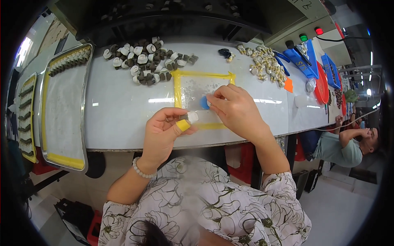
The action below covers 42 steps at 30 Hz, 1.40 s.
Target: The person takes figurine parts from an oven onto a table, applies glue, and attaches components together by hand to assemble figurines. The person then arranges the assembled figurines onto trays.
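Left hand pinching a small white-and-dark part, yellow cot on the thumb, long axis pointing right toward the blue piece. Right hand gripping that blue piece just beside, over the yellow-taped square. Nearly touching, right hand slightly farther up the table.

Bright, even overhead light; white surface well lit. Streaks of glare on it, left of centre and right of the hands, from ceiling lamps. Soft, faint shadows beneath the hands. Window glow at far left edge. Strong fisheye bend: surface edge curves, corners go black. Centre sharp; rim detail soft, small parts at the far edge slightly smeared.
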Tool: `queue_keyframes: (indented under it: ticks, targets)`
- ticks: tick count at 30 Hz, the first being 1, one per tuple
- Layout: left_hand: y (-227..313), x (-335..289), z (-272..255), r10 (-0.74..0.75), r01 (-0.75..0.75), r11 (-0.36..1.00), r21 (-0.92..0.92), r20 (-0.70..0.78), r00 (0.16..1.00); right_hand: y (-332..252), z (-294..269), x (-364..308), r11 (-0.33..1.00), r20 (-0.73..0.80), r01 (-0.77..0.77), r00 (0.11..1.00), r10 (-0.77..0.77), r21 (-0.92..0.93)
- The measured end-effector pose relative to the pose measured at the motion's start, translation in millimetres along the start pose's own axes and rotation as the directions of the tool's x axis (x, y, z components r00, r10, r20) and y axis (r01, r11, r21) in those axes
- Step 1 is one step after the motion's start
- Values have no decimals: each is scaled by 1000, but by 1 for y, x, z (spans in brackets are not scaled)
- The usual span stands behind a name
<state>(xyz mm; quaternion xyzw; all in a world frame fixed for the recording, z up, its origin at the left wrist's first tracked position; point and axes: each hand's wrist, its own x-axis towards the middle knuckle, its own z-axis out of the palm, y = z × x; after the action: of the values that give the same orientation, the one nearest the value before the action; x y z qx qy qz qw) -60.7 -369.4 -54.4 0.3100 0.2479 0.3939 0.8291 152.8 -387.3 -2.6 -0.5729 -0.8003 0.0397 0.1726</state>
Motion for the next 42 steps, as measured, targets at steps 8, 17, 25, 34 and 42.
queue_keyframes:
  ticks: [8,17,25,34,42]
  targets:
    - [-5,1,-2,37,-38,998,45,18,999,-3,-1,3,999,21,21,1000,-20,-45]
    - [-2,3,4,39,-38,999,20,-18,999,-9,7,-20,723,-19,-267,932,362,637]
    - [-4,2,1,27,-27,996,86,0,1000,-16,9,-24,560,-8,-198,939,344,804]
    - [-4,-1,1,11,-9,987,163,-15,1000,-29,-4,-17,713,90,-252,962,257,655]
    - [-3,-1,0,23,-30,982,186,40,999,-24,2,-17,600,142,-269,958,251,754]
